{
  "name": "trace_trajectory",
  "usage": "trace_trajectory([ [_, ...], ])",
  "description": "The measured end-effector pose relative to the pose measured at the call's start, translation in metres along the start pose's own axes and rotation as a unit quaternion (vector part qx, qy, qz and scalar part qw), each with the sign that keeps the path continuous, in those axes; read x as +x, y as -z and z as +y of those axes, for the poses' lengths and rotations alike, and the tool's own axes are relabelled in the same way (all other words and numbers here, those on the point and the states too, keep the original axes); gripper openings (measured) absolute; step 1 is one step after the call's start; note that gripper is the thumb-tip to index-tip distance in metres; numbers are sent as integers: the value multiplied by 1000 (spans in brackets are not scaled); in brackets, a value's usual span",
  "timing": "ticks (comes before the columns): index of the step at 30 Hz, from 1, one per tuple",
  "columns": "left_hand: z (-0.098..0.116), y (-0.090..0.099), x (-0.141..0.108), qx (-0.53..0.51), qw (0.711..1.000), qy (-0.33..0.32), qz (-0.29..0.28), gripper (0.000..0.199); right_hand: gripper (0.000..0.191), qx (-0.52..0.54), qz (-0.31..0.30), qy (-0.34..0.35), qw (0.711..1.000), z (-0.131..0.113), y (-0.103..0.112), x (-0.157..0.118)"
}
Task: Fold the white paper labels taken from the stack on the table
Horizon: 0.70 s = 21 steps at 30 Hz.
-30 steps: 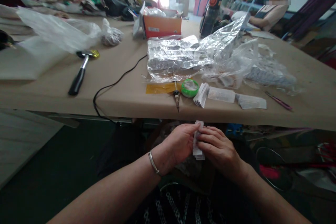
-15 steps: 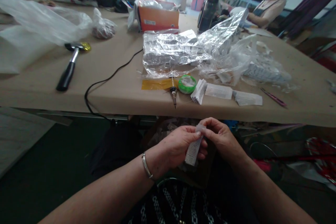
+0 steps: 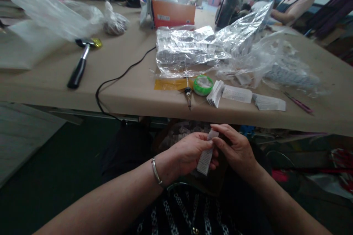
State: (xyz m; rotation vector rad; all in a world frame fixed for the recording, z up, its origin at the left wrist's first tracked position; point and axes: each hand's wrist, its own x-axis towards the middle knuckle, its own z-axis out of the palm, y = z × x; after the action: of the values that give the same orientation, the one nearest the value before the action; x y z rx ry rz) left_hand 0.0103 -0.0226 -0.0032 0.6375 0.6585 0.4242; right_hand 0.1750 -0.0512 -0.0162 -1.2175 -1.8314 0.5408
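My left hand is closed on a white fabric-like label printed with small lines of text, pinching it below its upper end. The label's long lower part hangs over the curled fingers. At that upper end is my right hand, its thumb and forefinger touching the label's edges. Both hands are in front of the table edge, above a container of small pale pieces. On the table lie a fanned stack of labels, a flat label stack and another label stack.
A soldering-iron-like tool points over the table's front edge, beside a green tape roll. Clear plastic bags, a hammer, pink tweezers, an orange box and a dark bottle lie around. A person sits at far right.
The view has shifted, so the table things appear farther right. My right fingers have loosened and spread a little, showing more of the label's upper end. My left hand keeps its pinch.
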Motion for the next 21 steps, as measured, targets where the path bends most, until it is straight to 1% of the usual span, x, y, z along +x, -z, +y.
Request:
trace_trajectory([
  [2, 1, 0, 0, 6, 1000, -1, 5, 6, 28, -53, -12, 37, 998, -1, 0, 1],
  [6, 2, 0, 0, 18, 1000, 5, 16, 6, 31, -94, -23, 76, 992, -1, -3, 4],
  [10, 2, 2, 1, 17, 1000, -2, 14, 6, 30, -109, -29, 83, 990, 0, -6, 2],
  [12, 2, 3, 1, 12, 1000, -7, 9, 5, 30, -86, -29, 57, 994, -1, -7, 2],
  [13, 2, 3, 1, 12, 1000, -9, 5, 5, 30, -64, -27, 29, 997, -1, -7, 2],
  [15, 2, 3, 0, 11, 1000, -17, 3, 6, 25, 1, -27, -52, 998, -3, -7, 3],
  [17, 2, 3, 0, 14, 1000, -19, 5, 6, 17, 77, -38, -124, 989, -4, -7, 6],
  [19, 1, 5, -1, 18, 1000, -18, 9, 6, 15, 138, -48, -152, 977, -5, -7, 9],
  [21, -1, 7, -2, 20, 1000, -16, 3, 7, 14, 177, -44, -171, 968, -4, -8, 12],
])
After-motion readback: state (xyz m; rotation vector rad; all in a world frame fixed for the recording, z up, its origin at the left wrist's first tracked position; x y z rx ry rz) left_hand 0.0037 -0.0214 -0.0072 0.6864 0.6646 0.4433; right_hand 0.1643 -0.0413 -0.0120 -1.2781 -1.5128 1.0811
